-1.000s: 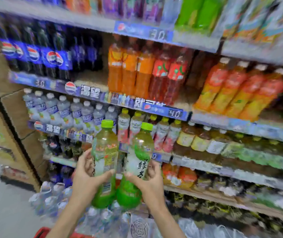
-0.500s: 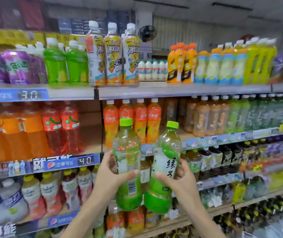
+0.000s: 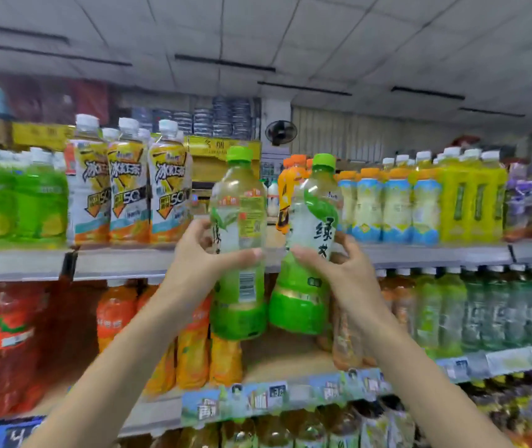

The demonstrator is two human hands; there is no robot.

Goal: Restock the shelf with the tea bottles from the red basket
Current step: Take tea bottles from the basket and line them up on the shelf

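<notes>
I hold two green-capped tea bottles upright in front of the shelves. My left hand (image 3: 201, 260) grips the left tea bottle (image 3: 240, 221) around its middle. My right hand (image 3: 339, 270) grips the right tea bottle (image 3: 313, 227), whose white and green label faces me. The two bottles stand side by side, nearly touching at their green bases. Behind them is a gap on the top shelf (image 3: 122, 260), between the iced tea bottles (image 3: 129, 189) on the left and the orange-capped bottles (image 3: 293, 189) on the right. The red basket is out of view.
The top shelf also carries green bottles (image 3: 15, 202) at far left and yellow bottles (image 3: 471, 202) at right. The shelf below (image 3: 290, 396) holds red, orange and green drinks, with a gap behind my hands. A wall fan (image 3: 280, 132) hangs beyond the top shelf.
My view has tilted upward from the lower shelves to the top shelf and ceiling. Both hands have lifted the two bottles up to the level of the top shelf.
</notes>
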